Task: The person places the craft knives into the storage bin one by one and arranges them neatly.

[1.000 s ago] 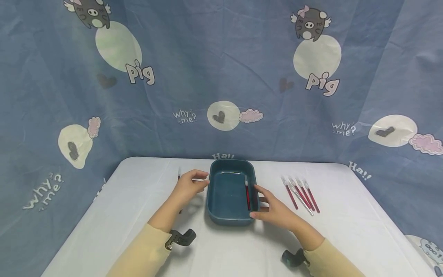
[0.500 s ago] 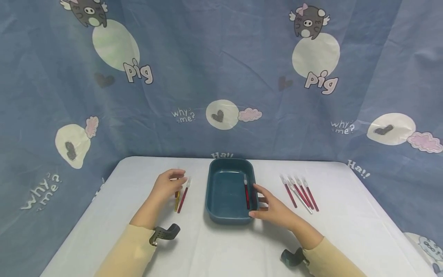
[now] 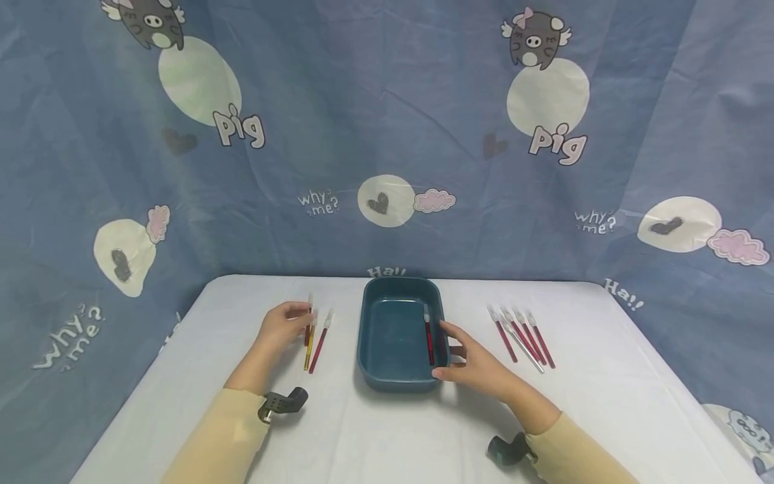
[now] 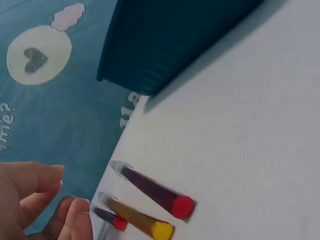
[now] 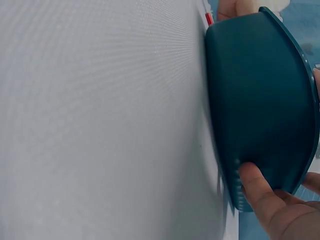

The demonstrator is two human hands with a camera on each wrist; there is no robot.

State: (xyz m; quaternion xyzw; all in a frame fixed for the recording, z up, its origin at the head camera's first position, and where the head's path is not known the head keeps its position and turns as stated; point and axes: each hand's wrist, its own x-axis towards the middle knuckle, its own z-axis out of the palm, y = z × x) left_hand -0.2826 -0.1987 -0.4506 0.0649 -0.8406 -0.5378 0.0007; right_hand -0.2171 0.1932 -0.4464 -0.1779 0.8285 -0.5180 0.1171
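Note:
My left hand (image 3: 283,328) hovers at the left beside a gold pen-like stick (image 3: 310,347) and a red one (image 3: 318,347), both with clear tips. Another dark red stick (image 4: 110,218) lies partly behind the fingers. In the left wrist view the thumb and fingers are apart, with nothing visible between them. My right hand (image 3: 474,363) holds the right near corner of a dark teal box (image 3: 370,366), its thumb against the outer wall and fingers along the side and rim. Inside the box, a red clear-tipped stick (image 3: 430,339) lies along the right side.
To the right of the box, several red sticks (image 3: 541,343) and a silver one (image 3: 532,356) lie on the white tablecloth (image 3: 387,437). A blue printed curtain (image 3: 387,134) hangs behind the table's far edge.
My left hand has moved left, from the box's left rim to the sticks at the left. My right hand stays on the box, which stands in the same place.

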